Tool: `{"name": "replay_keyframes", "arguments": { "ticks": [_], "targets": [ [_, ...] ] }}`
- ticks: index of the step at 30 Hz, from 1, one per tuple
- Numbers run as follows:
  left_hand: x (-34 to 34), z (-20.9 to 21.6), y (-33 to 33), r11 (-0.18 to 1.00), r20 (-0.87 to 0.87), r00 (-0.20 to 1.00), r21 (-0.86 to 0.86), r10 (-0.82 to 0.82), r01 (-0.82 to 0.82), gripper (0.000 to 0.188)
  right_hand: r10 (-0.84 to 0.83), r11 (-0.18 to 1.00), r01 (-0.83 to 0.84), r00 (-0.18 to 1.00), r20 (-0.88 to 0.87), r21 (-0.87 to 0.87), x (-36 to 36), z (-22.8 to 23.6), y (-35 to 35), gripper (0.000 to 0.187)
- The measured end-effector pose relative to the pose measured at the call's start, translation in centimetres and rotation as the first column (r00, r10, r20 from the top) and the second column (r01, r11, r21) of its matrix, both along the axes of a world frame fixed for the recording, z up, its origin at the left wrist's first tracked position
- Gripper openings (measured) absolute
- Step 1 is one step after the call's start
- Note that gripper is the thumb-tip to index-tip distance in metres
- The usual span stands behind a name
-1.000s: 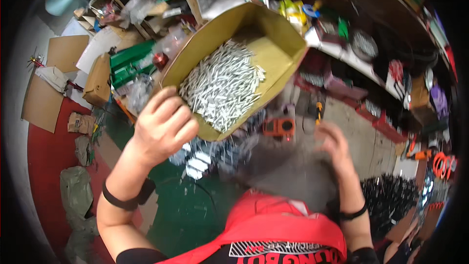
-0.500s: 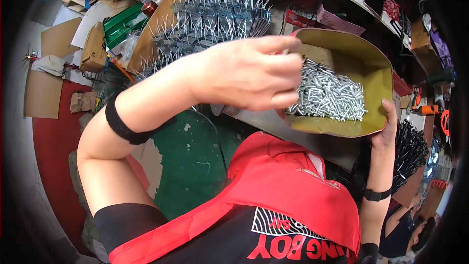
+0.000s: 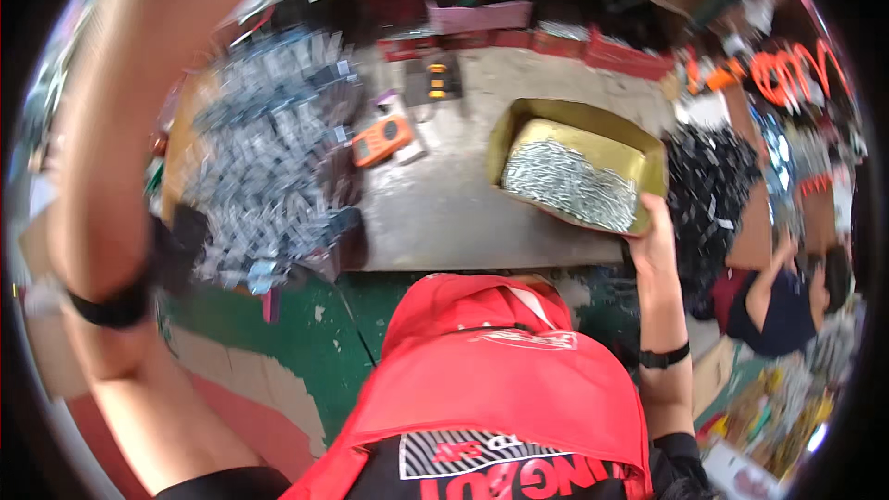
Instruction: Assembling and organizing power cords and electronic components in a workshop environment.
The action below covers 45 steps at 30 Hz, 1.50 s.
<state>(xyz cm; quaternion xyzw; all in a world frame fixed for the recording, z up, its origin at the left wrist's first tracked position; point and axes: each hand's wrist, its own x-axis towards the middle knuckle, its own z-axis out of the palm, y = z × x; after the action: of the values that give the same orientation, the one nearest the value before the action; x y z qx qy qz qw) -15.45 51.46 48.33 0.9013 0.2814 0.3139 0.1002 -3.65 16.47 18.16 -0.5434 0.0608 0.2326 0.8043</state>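
So the bench [image 3: 435, 222] is in the middle. Rows of parts [image 3: 269, 148] take up its left end, the meter [image 3: 382, 140] is just right of them, and a gadget [image 3: 438, 81] lies behind that, near the boxes [image 3: 630, 60] along the back. Tray [image 3: 593, 142] is over the right half, pins [image 3: 569, 181] inside, right hand [image 3: 656, 236] at its near right corner. Strips [image 3: 708, 185] are heaped right of that, hose [image 3: 787, 74] behind them, another person [image 3: 778, 310] at far right.

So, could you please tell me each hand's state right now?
Left hand: out of view; cannot tell.
Right hand: holding the olive bin by its edge.
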Motion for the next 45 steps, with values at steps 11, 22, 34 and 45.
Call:
{"name": "replay_keyframes", "arguments": {
  "ticks": [11,22,34,45],
  "targets": [
    [4.5,-43.4,-12.6,0.523,-0.192,0.701,-0.800,-0.687,0.294,0.081,-0.027,0.800,0.294,0.888,0.459,-0.523,1.0,-2.5,-4.1,0.070],
    [6.8,-47.5,-18.8,0.564,0.007,0.790,-0.697,-0.612,0.443,0.098,0.417,0.476,0.459,0.633,0.652,-0.750,0.6,-2.2,-1.3,0.073],
    [7.0,-48.9,-20.3,0.652,0.037,0.805,-0.564,-0.593,0.506,0.101,0.596,0.446,0.613,0.340,0.727,-0.652,-0.5,-2.3,-0.7,0.079],
    [6.7,-49.4,-21.0,0.675,0.013,0.806,-0.539,-0.591,0.504,0.101,0.629,0.436,0.579,0.351,0.693,-0.689,-1.3,-1.5,-0.8,0.076]
  ]
}}
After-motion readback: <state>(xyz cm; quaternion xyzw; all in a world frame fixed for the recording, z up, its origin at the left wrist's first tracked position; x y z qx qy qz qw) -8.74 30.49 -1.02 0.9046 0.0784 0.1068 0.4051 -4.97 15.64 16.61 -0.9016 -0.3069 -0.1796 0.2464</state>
